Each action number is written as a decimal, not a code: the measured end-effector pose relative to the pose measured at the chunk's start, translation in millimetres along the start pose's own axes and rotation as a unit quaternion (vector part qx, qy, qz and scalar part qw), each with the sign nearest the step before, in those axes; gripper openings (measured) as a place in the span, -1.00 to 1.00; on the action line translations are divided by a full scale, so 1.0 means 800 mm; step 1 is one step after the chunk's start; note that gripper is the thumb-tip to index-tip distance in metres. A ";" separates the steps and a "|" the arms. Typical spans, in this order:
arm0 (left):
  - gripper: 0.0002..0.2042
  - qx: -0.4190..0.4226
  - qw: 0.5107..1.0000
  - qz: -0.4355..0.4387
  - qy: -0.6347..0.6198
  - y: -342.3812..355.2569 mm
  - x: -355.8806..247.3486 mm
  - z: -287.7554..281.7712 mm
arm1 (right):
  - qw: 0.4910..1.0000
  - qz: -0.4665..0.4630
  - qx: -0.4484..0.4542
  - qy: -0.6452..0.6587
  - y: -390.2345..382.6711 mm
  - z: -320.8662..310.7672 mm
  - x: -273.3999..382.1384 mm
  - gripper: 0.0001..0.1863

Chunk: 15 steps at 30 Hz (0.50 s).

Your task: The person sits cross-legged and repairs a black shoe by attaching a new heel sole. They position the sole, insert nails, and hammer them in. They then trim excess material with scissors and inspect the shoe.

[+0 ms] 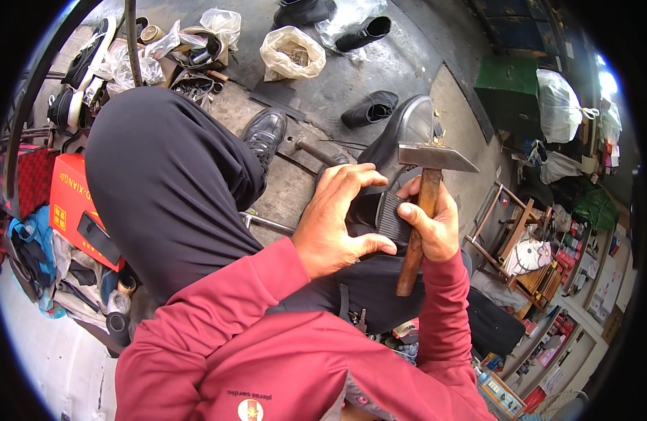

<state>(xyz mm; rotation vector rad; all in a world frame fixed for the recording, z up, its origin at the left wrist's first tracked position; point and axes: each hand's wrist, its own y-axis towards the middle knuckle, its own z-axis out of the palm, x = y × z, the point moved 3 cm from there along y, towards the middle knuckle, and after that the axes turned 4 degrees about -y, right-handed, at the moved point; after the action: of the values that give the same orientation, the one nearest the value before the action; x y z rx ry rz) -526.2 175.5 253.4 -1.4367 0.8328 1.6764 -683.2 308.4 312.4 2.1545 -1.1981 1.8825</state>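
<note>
My right hand [435, 228] is closed around the wooden handle of a hammer [429, 193], its metal head up above my fist. The thumb and fingertips of that same hand also press on the ribbed heel [391, 219] of a dark shoe piece in front of me. My left hand [337, 224] is beside this heel on its left, fingers curved and thumb stretched out apart from them, with nothing gripped. Just beyond my hands, a grey ribbed shoe sole [415, 121] faces up; how it joins the heel is hidden behind my hands and the hammer.
Black shoes [369, 109] and a white sack of scraps [292, 55] are on the floor ahead. At left, a dark phone [99, 237] lies on a red box [71, 189]. A wooden folding chair [514, 231] and a green box [506, 88] stand at right.
</note>
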 end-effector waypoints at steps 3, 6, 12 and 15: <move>-0.09 0.015 0.999 0.013 0.025 0.001 -0.002 -0.001 | 1.000 0.013 0.013 -0.024 0.001 0.002 0.007 -0.63; -0.13 0.026 0.999 0.023 0.041 0.004 -0.003 -0.001 | 0.999 0.027 0.019 -0.040 0.001 0.004 0.011 -0.63; -0.21 0.048 0.998 0.022 0.037 0.006 0.002 -0.003 | 0.994 0.018 0.021 -0.102 0.003 0.003 0.015 -0.62; -0.22 0.049 0.998 0.014 0.021 0.006 0.005 -0.001 | 0.996 0.012 0.025 -0.083 0.003 0.004 0.016 -0.61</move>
<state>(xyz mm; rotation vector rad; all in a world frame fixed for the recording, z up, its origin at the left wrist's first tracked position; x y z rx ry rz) -530.2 173.4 249.1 -1.4033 0.9496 1.6090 -682.3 298.6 321.1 2.3741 -1.2213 1.7914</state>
